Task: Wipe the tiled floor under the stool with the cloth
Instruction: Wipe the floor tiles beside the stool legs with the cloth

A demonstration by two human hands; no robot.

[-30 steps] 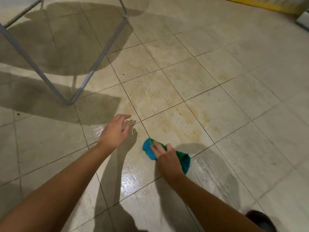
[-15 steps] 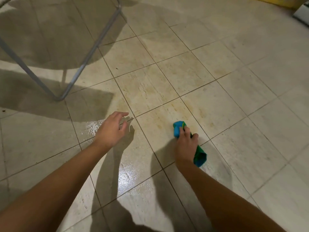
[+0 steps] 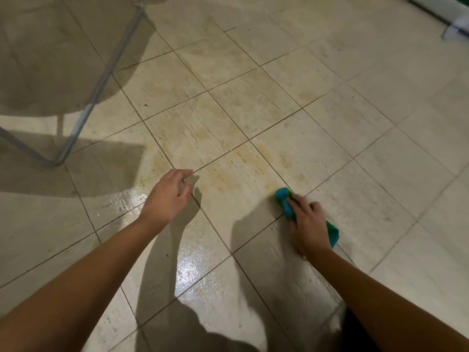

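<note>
Right hand (image 3: pixel 308 224) fingers curl round the blue-green cloth (image 3: pixel 283 196), pressing it to the tiled floor (image 3: pixel 253 97); left hand (image 3: pixel 167 196) fingers loosely curled, empty, nearer the stool frame (image 3: pixel 101 80).

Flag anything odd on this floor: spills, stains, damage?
Yellow-brown staining streaks the beige floor tiles just ahead of the left hand. A wet glossy patch shines beside the left forearm. The right hand grips the blue-green cloth well right of the grey metal stool frame, not under it. No cracks visible.

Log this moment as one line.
right hand: grips cloth on tiled floor | left hand: empty, loosely curled | stool leg: upper left, apart from cloth
</note>
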